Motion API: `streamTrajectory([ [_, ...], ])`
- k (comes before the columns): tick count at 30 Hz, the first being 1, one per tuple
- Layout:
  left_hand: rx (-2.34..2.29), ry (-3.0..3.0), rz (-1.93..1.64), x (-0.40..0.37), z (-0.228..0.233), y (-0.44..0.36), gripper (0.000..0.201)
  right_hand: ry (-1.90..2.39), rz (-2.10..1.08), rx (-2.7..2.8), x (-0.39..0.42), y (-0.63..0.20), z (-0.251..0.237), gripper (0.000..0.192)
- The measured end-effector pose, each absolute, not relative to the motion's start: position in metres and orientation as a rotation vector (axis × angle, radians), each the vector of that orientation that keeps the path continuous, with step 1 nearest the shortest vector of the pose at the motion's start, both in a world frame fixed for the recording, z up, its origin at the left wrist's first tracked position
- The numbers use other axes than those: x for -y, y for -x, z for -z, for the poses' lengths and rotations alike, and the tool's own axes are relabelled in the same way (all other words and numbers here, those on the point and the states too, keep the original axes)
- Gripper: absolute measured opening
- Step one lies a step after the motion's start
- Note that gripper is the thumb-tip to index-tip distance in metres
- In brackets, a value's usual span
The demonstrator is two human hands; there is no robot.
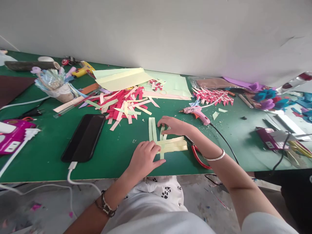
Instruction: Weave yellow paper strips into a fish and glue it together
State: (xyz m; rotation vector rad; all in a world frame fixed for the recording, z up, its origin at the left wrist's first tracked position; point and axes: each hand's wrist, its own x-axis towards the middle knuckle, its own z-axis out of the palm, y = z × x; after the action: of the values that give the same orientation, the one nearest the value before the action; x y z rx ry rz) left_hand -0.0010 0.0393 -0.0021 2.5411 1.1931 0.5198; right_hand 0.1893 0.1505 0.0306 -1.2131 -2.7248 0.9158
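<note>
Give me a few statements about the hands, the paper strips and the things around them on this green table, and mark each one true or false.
1. Both hands, left hand and right hand, rest on the pale yellow strips. True.
2. The phone lies right of the strips. False: it lies left.
3. The glue gun is pink. True.
4. The right hand holds the red-handled scissors. False: they lie on the table.

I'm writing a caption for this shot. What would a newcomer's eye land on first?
Both hands, left hand and right hand, press flat on crossed pale yellow paper strips at the green table's front edge. Behind them sprawls a heap of red, pink and cream paper strips; a pink glue gun lies to the right.
</note>
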Motion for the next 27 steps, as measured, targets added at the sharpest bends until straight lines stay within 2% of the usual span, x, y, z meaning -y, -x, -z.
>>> streamTrajectory([
  [3,-1.198,-2.534,-0.524,-0.039,0.002,0.001,0.025,1.181,-0.942,2.742,-0.149,-0.193,-0.035,0.028],
  [9,-1.196,-2.523,-0.529,-0.039,0.001,0.002,0.025,1.152,-0.977,2.848,-0.143,-0.203,-0.042,0.034],
  [14,-1.197,-2.518,-0.549,-0.04,0.001,0.002,0.024,1.125,-1.045,2.786,-0.148,-0.205,-0.041,0.023],
  [19,-1.201,-2.515,-0.547,-0.04,0.0,0.001,0.023,1.157,-0.938,2.809,-0.155,-0.202,-0.044,0.016],
  [27,-1.203,-2.517,-0.536,-0.04,0.001,0.003,0.023,1.185,-1.159,2.67,-0.156,-0.208,-0.057,0.026],
])
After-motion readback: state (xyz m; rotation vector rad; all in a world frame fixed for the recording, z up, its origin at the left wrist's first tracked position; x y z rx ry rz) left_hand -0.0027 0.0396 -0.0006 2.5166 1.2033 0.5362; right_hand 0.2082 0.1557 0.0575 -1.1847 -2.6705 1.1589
